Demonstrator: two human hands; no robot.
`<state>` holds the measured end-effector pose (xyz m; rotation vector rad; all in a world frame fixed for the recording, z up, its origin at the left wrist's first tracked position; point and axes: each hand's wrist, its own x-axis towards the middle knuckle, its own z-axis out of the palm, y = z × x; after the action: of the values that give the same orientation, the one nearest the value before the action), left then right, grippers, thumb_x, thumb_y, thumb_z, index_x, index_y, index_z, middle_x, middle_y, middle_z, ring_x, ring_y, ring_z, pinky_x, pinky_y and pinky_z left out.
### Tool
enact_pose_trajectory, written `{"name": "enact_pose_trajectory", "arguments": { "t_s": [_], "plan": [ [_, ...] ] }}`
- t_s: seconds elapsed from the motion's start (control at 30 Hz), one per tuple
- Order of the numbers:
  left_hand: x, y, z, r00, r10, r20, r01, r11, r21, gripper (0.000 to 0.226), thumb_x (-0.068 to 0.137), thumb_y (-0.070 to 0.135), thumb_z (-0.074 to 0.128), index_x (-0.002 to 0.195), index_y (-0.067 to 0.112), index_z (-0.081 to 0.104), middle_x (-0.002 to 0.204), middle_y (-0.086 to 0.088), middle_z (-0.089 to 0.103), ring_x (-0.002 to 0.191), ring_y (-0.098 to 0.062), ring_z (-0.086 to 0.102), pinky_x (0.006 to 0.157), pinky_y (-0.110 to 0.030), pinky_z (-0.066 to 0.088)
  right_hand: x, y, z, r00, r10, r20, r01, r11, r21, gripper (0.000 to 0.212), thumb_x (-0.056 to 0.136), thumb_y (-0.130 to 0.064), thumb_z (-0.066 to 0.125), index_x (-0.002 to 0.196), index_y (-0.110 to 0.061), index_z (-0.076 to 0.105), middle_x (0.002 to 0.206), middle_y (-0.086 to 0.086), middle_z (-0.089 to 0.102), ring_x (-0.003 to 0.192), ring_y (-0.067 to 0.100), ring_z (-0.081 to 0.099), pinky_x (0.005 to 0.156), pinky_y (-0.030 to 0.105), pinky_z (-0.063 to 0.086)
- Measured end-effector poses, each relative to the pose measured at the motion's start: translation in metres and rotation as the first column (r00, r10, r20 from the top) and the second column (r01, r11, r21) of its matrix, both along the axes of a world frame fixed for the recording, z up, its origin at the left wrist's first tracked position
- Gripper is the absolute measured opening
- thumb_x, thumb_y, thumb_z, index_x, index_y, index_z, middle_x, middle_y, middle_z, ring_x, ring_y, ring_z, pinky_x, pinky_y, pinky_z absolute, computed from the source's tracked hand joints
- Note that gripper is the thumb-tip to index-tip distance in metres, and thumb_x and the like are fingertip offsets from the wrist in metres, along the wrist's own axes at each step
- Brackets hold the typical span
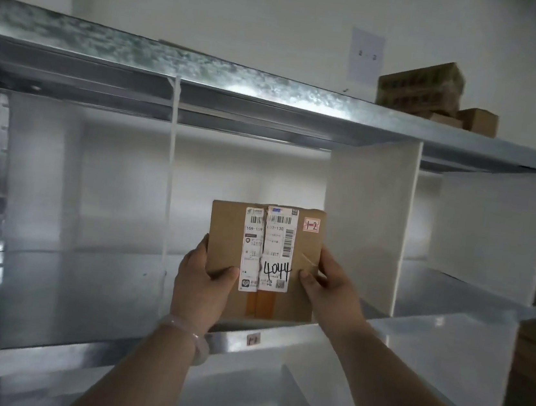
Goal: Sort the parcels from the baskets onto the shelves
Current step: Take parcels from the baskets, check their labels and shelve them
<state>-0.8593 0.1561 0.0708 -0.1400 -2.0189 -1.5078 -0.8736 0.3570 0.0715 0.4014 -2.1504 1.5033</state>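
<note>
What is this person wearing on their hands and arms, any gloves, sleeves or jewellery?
No gloves or sleeves in view; both forearms are bare. The left hand has a pale, translucent bangle at its wrist; the right hand wears nothing.

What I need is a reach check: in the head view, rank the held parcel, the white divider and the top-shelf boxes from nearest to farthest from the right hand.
From the right hand:
1. Parcel: gripped, at its left.
2. White divider: just to its right, on this shelf.
3. Top-shelf boxes: on the shelf above, up and right.
</note>
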Motion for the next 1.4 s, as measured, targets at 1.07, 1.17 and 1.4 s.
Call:
{"name": "enact_pose_trajectory", "arguments": {
  "t_s": [1.07, 1.17, 1.4],
  "plan": [
    [-0.059, -0.020, -0.010, 0.936, 0.272, 0.225, -0.296, 0.951, 0.083, 0.088, 0.083, 0.017, 0.070, 0.153, 0.034, 0.020, 0.119, 0.012, 0.062, 0.104, -0.015, 0.060, 0.083, -0.027, 0.049, -0.092, -0.047, -0.010, 0.915, 0.321, 0.244, -0.325, 0.945, -0.024, 0.088, 0.090, -0.042, 0.064, 0.154, -0.040, 0.002, 0.150, -0.009, 0.042, 0.135, 0.016, 0.044, 0.108, 0.035, 0.039],
    [-0.045, -0.009, -0.006, 0.928, 0.285, 0.238, -0.311, 0.947, 0.078, 0.102, 0.086, 0.019, 0.071, 0.155, 0.033, -0.003, 0.125, 0.011, 0.052, 0.114, -0.018, 0.054, 0.088, -0.028, 0.045, -0.080, -0.042, -0.007, 0.919, 0.316, 0.234, -0.315, 0.948, -0.042, 0.091, 0.089, -0.041, 0.065, 0.155, -0.036, 0.001, 0.156, -0.005, 0.032, 0.141, 0.020, 0.036, 0.111, 0.039, 0.034],
    [-0.003, 0.017, -0.014, 0.936, 0.348, 0.053, -0.349, 0.937, 0.006, 0.065, 0.086, 0.022, 0.073, 0.140, 0.036, 0.040, 0.119, 0.021, 0.054, 0.111, -0.004, 0.055, 0.096, -0.025, 0.050, -0.045, -0.026, -0.011, 0.949, 0.237, 0.207, -0.242, 0.970, -0.001, 0.083, 0.088, -0.044, 0.064, 0.153, -0.033, 0.015, 0.157, -0.002, 0.029, 0.140, 0.024, 0.036, 0.111, 0.041, 0.035]
  ]
}}
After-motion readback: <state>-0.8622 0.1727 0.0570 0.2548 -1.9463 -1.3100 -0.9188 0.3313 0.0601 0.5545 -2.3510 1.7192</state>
